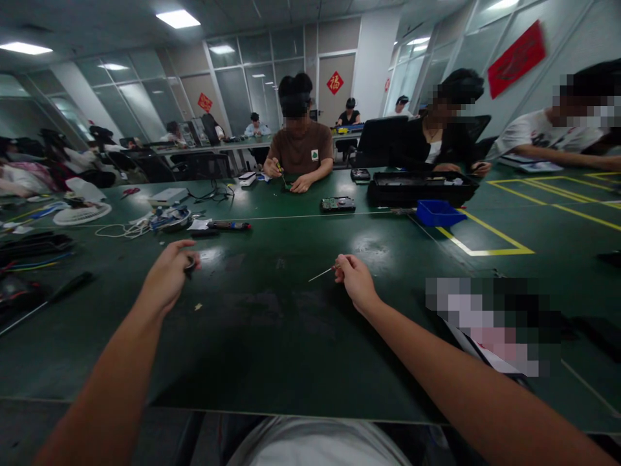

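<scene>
In my right hand (pixel 356 281), the fingers are closed around a thin screwdriver (pixel 321 274), its slim metal shaft pointing left and slightly down. My left hand (pixel 167 275) is above the green tabletop (pixel 272 362), its fingers curled around a small dark object (pixel 189 264) that I cannot make out. A small pale scrap (pixel 198 306) lies to the right of my left wrist. Beyond the left hand rests a dark, pen-shaped tool (pixel 228 226) with a red tip.
Ahead lie a hard drive (pixel 338 204), a blue bin (pixel 439 213) and a long black casing (pixel 422 188). Cables and parts fill a dish (pixel 171 219) at left, near a white fan grille (pixel 82 213). Across the table a person in brown (pixel 301 149) works. Papers (pixel 504 362) lie right.
</scene>
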Demonstrator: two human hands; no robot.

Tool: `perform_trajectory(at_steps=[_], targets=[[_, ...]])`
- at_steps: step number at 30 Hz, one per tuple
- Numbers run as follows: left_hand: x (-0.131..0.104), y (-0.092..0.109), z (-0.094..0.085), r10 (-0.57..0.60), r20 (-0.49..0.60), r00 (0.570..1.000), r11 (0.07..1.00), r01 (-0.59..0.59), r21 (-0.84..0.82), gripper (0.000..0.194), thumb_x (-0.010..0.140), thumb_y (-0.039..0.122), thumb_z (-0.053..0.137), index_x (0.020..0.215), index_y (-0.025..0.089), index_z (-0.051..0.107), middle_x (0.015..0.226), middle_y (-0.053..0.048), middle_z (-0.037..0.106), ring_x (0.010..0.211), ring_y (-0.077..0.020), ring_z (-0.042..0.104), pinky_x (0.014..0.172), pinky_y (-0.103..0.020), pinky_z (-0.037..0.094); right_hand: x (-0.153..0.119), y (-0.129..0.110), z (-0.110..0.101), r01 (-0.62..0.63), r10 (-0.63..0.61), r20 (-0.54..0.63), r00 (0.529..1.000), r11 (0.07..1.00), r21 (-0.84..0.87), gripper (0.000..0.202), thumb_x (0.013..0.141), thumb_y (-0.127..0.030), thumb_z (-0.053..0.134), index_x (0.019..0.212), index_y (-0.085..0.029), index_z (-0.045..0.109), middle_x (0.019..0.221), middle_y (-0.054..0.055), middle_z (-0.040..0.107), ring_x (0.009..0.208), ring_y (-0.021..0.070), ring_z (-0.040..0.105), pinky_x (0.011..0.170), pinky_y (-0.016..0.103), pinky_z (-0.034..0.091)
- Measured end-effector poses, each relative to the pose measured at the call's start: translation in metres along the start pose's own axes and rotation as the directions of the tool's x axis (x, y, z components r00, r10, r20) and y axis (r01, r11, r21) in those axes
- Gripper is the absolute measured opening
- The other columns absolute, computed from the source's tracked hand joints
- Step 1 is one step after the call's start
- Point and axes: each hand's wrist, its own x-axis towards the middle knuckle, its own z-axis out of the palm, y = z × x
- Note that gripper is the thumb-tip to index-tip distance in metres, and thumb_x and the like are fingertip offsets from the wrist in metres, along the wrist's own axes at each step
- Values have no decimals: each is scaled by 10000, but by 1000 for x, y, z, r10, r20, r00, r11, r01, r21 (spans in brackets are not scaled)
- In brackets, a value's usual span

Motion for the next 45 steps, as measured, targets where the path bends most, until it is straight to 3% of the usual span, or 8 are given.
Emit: perform_trajectory(at_steps=[6,9,12,15,20,26,35,45], targets=[[-26,35,96,179,409,895,968,-88,-233,329,718,215,520,1033,179,609,835,-46,585,766,-197,560,737,-350,441,-2,-5,-1,8,-7,50,999,1000,-5,310,802,-524,652,814,-216,623,668,-16,607,550,130,525,546,282,441],[-36,29,139,254,468,846,960,-161,-231,431,717,149,565,1141,228,562,980,-63,602,865,-200,582,793,-360,450,-3,-9,-3,13,-5,123,992,998,-61,326,792,-533,675,771,-209,648,637,-11,612,544,135,532,546,284,427],[-42,11,175,225,442,868,973,-221,-63,561,704,26,573,1219,237,510,1067,-80,617,918,-206,600,861,-380,457,-5,-11,-4,26,-4,165,986,991,-130,367,814,-568,655,723,-212,641,590,-16,589,527,138,528,541,288,419],[-42,-9,195,209,417,885,971,-239,20,447,764,12,585,1164,208,553,1106,-106,642,1025,-234,613,961,-419,449,-6,-13,-4,35,-19,138,990,993,-117,345,826,-541,644,702,-220,617,572,-23,576,515,135,520,528,286,416],[-33,-36,193,318,501,805,937,-349,-35,341,786,89,693,1105,206,664,1148,-96,684,1097,-254,630,1032,-448,452,-5,-15,-2,42,-43,63,997,999,30,266,792,-475,660,730,-218,629,621,-8,611,547,135,532,537,285,449],[-34,-42,188,318,522,792,928,-373,0,432,791,72,697,1189,238,696,1239,-92,687,1192,-275,608,1114,-498,402,-7,-18,-1,139,-139,0,990,984,114,278,817,-486,656,900,-221,668,807,48,708,714,177,637,673,332,522],[-34,-43,191,326,547,771,925,-381,-14,425,817,133,717,1225,250,701,1263,-78,695,1211,-274,613,1122,-482,405,-11,-20,-3,197,-197,9,980,980,18,274,866,-483,629,932,-219,660,819,57,719,738,193,652,697,351,520],[-33,-47,189,391,507,768,888,-459,12,431,858,200,713,1283,251,669,1276,-66,689,1210,-251,608,1100,-435,419,-19,-33,-8,295,-305,14,952,909,-294,298,892,-493,627,908,-207,711,734,42,711,663,197,651,628,321,484]])
